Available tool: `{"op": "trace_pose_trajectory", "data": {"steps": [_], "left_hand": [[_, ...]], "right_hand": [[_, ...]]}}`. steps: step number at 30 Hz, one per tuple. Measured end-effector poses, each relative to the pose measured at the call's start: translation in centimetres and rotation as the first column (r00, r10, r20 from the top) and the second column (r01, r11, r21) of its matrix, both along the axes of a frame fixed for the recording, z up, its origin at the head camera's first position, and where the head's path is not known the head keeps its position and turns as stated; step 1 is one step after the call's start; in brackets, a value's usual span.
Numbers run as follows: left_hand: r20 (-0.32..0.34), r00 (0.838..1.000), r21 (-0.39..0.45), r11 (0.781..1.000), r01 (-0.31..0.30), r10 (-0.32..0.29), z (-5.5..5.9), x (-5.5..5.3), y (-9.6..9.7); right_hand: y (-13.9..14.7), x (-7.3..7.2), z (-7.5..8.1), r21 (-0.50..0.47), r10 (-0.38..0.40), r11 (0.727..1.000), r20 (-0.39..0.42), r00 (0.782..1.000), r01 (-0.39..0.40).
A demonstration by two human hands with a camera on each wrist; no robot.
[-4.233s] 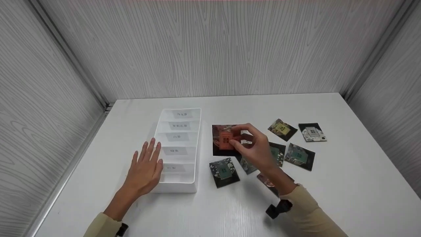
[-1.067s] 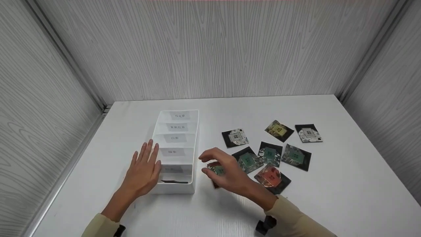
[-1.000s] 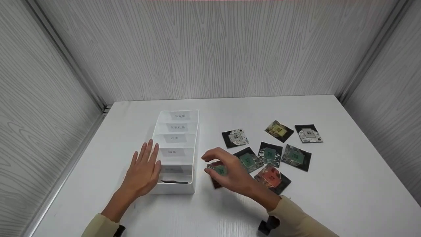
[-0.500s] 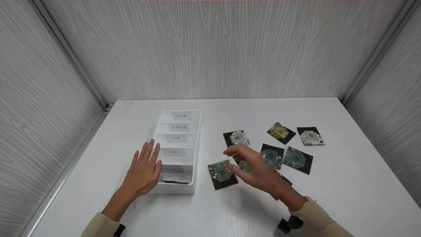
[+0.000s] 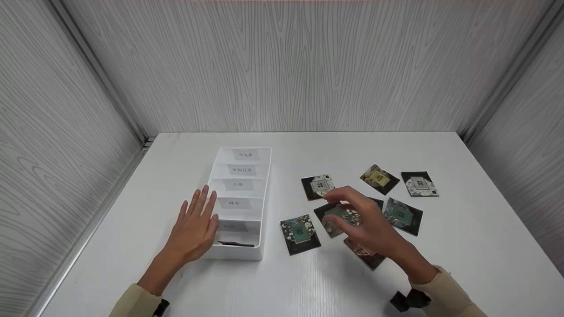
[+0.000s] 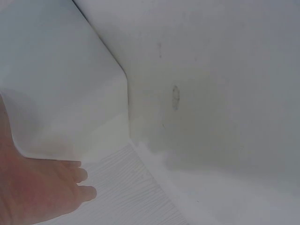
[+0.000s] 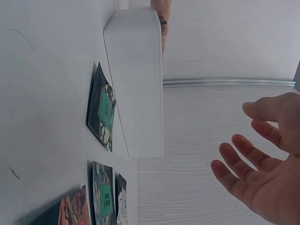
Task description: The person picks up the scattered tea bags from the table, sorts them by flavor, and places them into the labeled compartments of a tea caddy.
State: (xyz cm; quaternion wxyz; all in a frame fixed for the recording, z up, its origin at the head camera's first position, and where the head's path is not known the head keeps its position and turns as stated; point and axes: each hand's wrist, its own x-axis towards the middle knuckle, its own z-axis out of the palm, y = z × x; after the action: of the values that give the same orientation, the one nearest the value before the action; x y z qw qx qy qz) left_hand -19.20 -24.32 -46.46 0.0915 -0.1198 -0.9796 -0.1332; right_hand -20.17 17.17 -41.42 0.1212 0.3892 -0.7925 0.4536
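Since half a second ago, the right hand (image 5: pixel 369 223) has shifted rightward across the picture, leaving the speckled green packet (image 5: pixel 301 234) at lower centre wholly uncovered, flat on the table (image 5: pixel 295 286). That hand grasps nothing: thumb and forefinger stand apart in a loose curve, and the right wrist view shows bare fingers, spread and relaxed. Partly covered by it, right of centre, lies a green-labelled packet (image 5: pixel 335 212); another green packet (image 5: pixel 377 202) is mostly hidden behind the hand, and a red packet (image 5: pixel 363 254) lies below, partly under the forearm. Just above the fingertips is a white packet (image 5: pixel 319 186). Farther right are a yellow packet (image 5: pixel 379 178), a second white packet (image 5: pixel 420 184) and, lower, a dark-green packet (image 5: pixel 402 215).

Left of centre stands a white box (image 5: pixel 240 252) with five labelled compartments; their writing is too small to read surely. Its nearest compartment holds a dark flat piece (image 5: pixel 236 243), seen nearly edge-on. Along the box's lower left edge lies the left hand (image 5: pixel 192 231), fingers straight, gripping nothing; whether it presses, I cannot tell. Pale wood-grained panels (image 5: pixel 299 66) fill the upper frame.
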Motion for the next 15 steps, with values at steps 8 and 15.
{"op": "trace_pose_trajectory", "data": {"steps": [8, 15], "left_hand": [[0.006, 1.0, 0.002, 1.0, 0.0, 0.0, -0.1, 0.0, 0.0], [0.008, 1.0, 0.008, 1.0, 0.005, -0.005, 0.0, 0.0, -0.1]], "right_hand": [[2.2, -0.3, 0.5, -0.002, -0.058, 0.998, 0.0, 0.998, 0.058], [3.6, -0.8, 1.5, -0.029, -0.092, 0.995, -0.026, 0.995, 0.091]]}}
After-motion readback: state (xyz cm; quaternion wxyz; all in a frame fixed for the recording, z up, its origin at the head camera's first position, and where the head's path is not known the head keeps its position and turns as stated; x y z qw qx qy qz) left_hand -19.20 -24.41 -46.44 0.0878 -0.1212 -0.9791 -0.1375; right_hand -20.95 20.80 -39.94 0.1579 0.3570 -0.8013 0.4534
